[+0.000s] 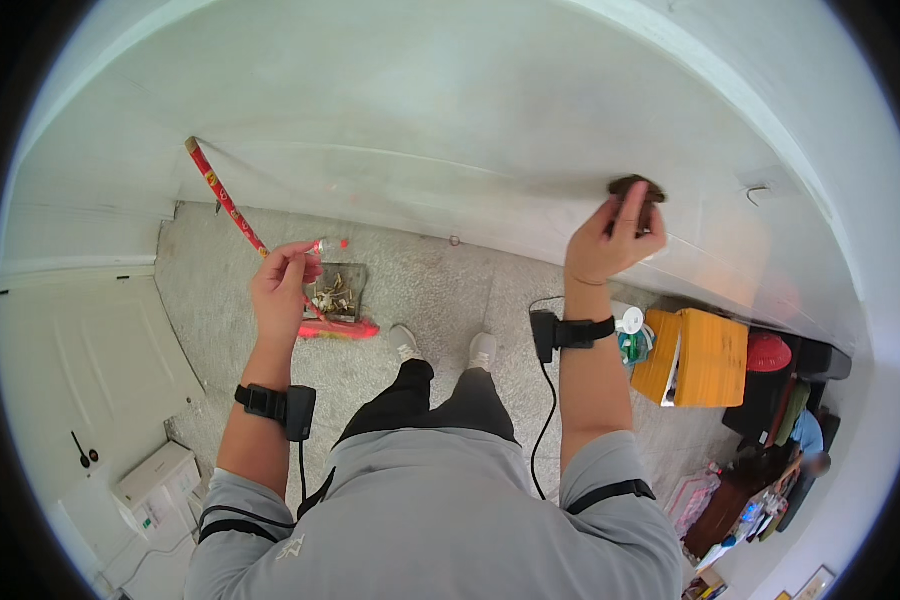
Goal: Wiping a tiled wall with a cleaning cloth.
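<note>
My right hand [613, 238] presses a dark brown pad or cloth [637, 180] against the white wall [435, 90]. The pad is blurred, so its exact kind is unclear. Over on the left, my left hand [279, 279] is raised with its fingers bent. A small clear plastic bottle with a red cap [331, 245] appears at its fingertips; whether the fingers hold it or it lies behind them cannot be told. Behind the same hand a red patterned broom handle [221, 196] leans on the wall, with pink bristles [345, 329] on the floor.
A dustpan [361, 277] with litter lies by the broom. A metal hook [755, 192] sticks out of the wall. To the right stand a yellow box [712, 358] and a red basket [768, 352]; another person [808, 435] is beyond. A white door [82, 352] is left.
</note>
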Demonstrator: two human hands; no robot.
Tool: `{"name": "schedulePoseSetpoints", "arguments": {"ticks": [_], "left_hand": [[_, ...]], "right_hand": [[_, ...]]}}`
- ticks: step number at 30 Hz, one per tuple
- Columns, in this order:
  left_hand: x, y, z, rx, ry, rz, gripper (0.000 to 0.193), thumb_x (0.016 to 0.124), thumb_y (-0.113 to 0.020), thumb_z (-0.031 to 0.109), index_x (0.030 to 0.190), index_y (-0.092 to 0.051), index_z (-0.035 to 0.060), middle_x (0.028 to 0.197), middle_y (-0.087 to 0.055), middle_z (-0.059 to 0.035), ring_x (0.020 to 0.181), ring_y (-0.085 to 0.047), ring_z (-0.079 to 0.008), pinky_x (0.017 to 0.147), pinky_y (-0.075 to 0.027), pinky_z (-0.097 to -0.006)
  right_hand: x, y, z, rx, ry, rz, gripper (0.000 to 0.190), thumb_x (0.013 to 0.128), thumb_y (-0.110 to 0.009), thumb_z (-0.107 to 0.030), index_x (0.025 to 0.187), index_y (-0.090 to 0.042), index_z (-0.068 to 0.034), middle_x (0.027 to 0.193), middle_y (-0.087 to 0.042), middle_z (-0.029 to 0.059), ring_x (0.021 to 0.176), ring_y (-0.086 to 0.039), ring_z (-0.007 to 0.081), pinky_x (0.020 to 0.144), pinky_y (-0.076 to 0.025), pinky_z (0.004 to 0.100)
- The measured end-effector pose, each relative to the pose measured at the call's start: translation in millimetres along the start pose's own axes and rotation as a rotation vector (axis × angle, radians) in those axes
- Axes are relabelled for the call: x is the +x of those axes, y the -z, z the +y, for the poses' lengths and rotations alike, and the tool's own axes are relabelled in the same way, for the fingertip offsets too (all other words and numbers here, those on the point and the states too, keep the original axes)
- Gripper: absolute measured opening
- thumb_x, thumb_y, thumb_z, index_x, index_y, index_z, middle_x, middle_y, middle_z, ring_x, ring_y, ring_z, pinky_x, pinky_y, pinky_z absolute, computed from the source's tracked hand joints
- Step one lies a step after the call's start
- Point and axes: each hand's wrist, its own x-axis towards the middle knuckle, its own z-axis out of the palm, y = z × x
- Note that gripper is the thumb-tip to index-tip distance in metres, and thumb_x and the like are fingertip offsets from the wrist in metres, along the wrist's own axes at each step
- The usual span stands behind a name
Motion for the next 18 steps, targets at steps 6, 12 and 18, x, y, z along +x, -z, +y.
{"name": "schedulePoseSetpoints", "arguments": {"ticks": [6,12,18], "left_hand": [[-10.0,-17.4,19.8,0.028,-0.028,0.030,0.019,0.101,-0.052,0.010,0.111,-0.066,0.0026,0.092,-0.070,-0.0064,0.080,-0.066,-0.0133,0.072,-0.052,-0.0261],[-28.6,-43.0,37.4,0.099,-0.034,0.076,0.021,0.101,-0.053,0.013,0.114,-0.066,0.0029,0.093,-0.069,-0.0065,0.081,-0.067,-0.0143,0.074,-0.054,-0.0279],[-37.3,-65.3,41.4,0.058,-0.061,0.167,0.023,0.100,-0.053,0.012,0.119,-0.063,0.0041,0.100,-0.069,-0.0075,0.088,-0.067,-0.0150,0.076,-0.054,-0.0282]], "right_hand": [[-46.5,-6.5,4.7,0.200,0.136,-0.279,0.045,0.072,-0.070,0.004,0.109,-0.077,-0.021,0.107,-0.055,0.0132,0.098,-0.055,0.0310,0.085,-0.048,0.0405],[32.8,12.9,8.6,0.305,0.129,-0.064,0.045,0.068,-0.070,0.009,0.105,-0.078,-0.016,0.111,-0.056,0.0118,0.101,-0.053,0.0299,0.085,-0.046,0.0385],[94.8,22.2,8.3,0.592,0.101,0.058,0.050,0.071,-0.070,0.010,0.117,-0.071,-0.009,0.115,-0.060,0.0143,0.102,-0.055,0.0304,0.085,-0.047,0.0381]]}}
